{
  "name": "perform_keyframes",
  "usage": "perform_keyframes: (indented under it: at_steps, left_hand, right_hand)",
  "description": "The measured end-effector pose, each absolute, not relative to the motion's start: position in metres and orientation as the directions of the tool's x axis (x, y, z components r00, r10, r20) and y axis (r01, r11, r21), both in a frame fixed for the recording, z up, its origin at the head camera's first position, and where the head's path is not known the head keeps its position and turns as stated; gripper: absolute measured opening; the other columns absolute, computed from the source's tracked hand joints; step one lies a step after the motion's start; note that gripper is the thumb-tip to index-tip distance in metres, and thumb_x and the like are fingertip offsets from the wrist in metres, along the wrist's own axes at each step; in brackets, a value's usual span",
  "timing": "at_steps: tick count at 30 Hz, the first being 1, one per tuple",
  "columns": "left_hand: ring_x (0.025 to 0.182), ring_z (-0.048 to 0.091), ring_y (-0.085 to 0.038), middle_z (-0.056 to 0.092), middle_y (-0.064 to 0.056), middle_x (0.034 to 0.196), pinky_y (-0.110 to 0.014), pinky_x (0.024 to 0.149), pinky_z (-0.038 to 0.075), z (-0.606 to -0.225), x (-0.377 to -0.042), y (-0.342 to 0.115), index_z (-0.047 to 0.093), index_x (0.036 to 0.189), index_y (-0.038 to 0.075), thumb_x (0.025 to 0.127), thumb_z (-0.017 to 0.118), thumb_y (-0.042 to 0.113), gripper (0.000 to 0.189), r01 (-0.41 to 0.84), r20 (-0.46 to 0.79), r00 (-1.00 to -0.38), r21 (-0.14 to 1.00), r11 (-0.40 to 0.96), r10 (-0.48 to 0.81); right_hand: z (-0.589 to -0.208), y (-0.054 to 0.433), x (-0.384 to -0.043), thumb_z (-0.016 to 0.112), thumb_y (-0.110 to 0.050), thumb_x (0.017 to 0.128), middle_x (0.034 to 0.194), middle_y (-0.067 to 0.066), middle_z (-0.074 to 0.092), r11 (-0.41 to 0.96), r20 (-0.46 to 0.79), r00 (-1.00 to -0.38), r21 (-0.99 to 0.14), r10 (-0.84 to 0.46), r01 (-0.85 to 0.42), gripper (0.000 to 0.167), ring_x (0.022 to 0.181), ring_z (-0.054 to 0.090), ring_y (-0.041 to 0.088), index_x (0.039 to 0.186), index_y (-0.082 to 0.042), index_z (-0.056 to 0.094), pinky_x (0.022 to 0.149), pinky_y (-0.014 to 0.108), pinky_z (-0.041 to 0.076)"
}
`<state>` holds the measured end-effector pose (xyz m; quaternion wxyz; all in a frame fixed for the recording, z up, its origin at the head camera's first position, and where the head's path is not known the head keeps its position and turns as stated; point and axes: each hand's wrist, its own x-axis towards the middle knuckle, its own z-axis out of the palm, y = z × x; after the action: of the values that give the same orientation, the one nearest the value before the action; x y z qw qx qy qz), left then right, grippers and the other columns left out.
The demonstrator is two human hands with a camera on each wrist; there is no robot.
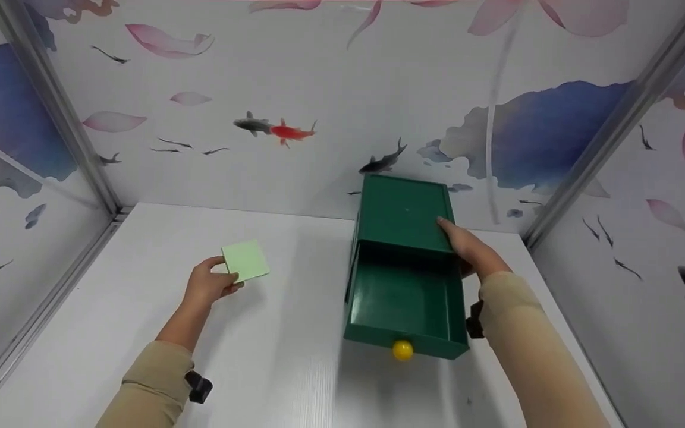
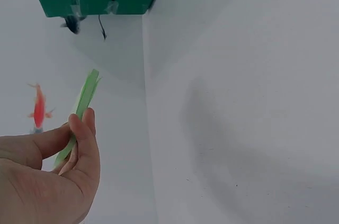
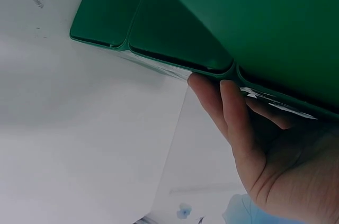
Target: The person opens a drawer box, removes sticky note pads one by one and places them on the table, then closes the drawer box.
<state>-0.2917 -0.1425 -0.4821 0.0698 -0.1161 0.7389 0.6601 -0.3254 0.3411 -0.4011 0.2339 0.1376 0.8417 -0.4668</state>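
In the head view, my left hand (image 1: 209, 282) pinches a light green sticky-note pad (image 1: 246, 260) above the white table. The left wrist view shows the pad (image 2: 87, 94) edge-on between thumb and fingers. On the right stands a green drawer cabinet (image 1: 405, 211), its top drawer (image 1: 402, 297) pulled out and nothing seen inside it. A round yellow knob (image 1: 402, 350) is on the drawer's front. My right hand (image 1: 472, 249) rests against the cabinet's right side, one digit on its top edge. In the right wrist view, the fingers (image 3: 238, 115) lie along the cabinet's side, fairly straight.
The white table (image 1: 295, 333) lies under both hands. White panels printed with fish and petals (image 1: 319, 77) enclose its back and sides, with metal corner posts (image 1: 63, 113). Lower drawer fronts (image 3: 175, 33) appear shut beneath the pulled-out one.
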Motion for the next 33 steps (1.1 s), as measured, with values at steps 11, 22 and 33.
perform_keyframes:
  at_steps: [11,22,33]
  left_hand:
    - [0.064,0.067,-0.011,0.064,-0.013,0.086,-0.024,0.07,0.055,-0.5,-0.314,-0.146,0.032,0.141,-0.015,0.099,0.051,0.0,0.049,-0.364,-0.362,-0.926,0.931,-0.002,-0.103]
    - [0.064,0.066,-0.012,0.063,-0.015,0.092,-0.025,0.067,0.056,-0.52,-0.334,-0.153,0.032,0.144,-0.01,0.1,0.045,0.002,0.047,-0.408,-0.399,-0.907,0.912,0.043,-0.138]
    - [0.071,0.063,-0.012,0.054,-0.019,0.11,-0.025,0.069,0.054,-0.537,-0.345,-0.156,0.034,0.146,-0.006,0.101,0.045,0.002,0.047,-0.458,-0.45,-0.881,0.889,0.024,-0.149]
  right_hand:
    - [-0.4,0.344,-0.326,0.023,-0.071,0.094,0.147,0.036,0.024,0.506,-0.536,-0.844,-0.724,0.015,0.469,0.098,0.129,0.039,0.051,0.153,0.004,0.001,0.096,0.059,0.042]
    - [-0.401,0.345,-0.325,0.024,-0.072,0.093,0.144,0.037,0.029,0.533,-0.523,-0.852,-0.713,0.027,0.455,0.099,0.125,0.045,0.049,0.153,0.005,0.007,0.092,0.056,0.046]
    - [-0.403,0.341,-0.326,0.025,-0.071,0.094,0.145,0.037,0.028,0.515,-0.521,-0.853,-0.725,0.022,0.456,0.098,0.126,0.043,0.049,0.153,0.005,0.006,0.093,0.057,0.045]
